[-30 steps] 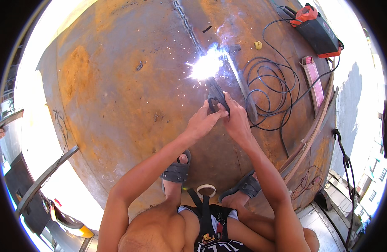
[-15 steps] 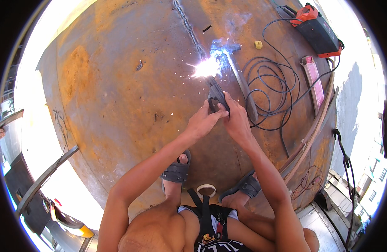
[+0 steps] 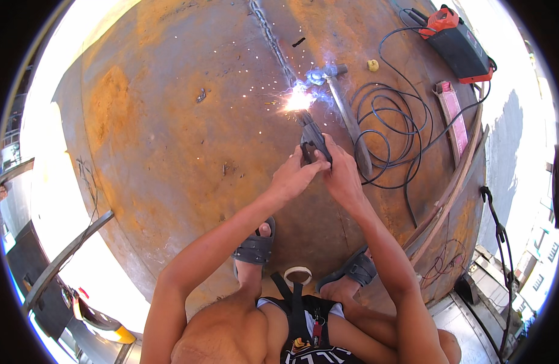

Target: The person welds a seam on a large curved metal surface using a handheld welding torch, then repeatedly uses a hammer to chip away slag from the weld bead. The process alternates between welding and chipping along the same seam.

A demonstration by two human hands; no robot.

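Both of my hands grip a black welding electrode holder (image 3: 314,137) at the middle of the rusty steel plate (image 3: 188,121). My left hand (image 3: 294,176) closes on its near left side, and my right hand (image 3: 343,170) wraps its right side. At the holder's far tip a bright welding arc (image 3: 299,101) throws sparks and bluish smoke; its glare hides the electrode. A rough weld bead (image 3: 268,37) runs away from the arc along a seam. Just right of the arc lies a hammer (image 3: 350,118), its head partly veiled by smoke.
Coiled black cable (image 3: 391,121) lies right of the hammer. It leads toward a black and red welding machine (image 3: 458,45) at the far right. A pink box (image 3: 452,118) and a small yellow lump (image 3: 373,65) rest nearby. My sandalled feet (image 3: 254,249) stand close; a round ring (image 3: 299,274) sits between them.
The arc's glare has become smaller and the smoke has drifted right, so more of the hammer's head shows. My hands and the electrode holder stay nearly in place.
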